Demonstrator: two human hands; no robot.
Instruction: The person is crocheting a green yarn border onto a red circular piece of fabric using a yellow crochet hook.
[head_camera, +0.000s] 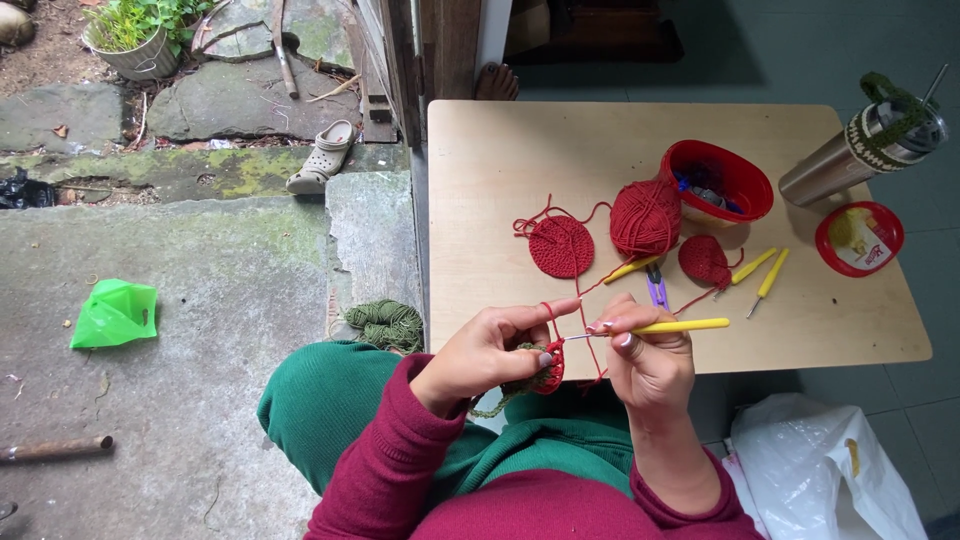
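Observation:
My left hand (490, 350) pinches a small red and green crochet piece (543, 372), with red yarn looped over the index finger. My right hand (645, 360) grips a yellow-handled crochet hook (680, 326) whose metal tip meets the piece. The yarn runs up to a red yarn ball (645, 217) on the light wooden table (500, 150). A flat red crocheted circle (561, 246) lies left of the ball, and a smaller red crocheted piece (705, 260) lies to its right.
A red bowl (745, 195) of small items, a steel tumbler (850, 155) in a crocheted sleeve, a red lid (858, 238), two spare yellow hooks (762, 272) and purple snips (656, 290) sit on the table. Green yarn (388, 322) and a white plastic bag (820, 465) lie nearby.

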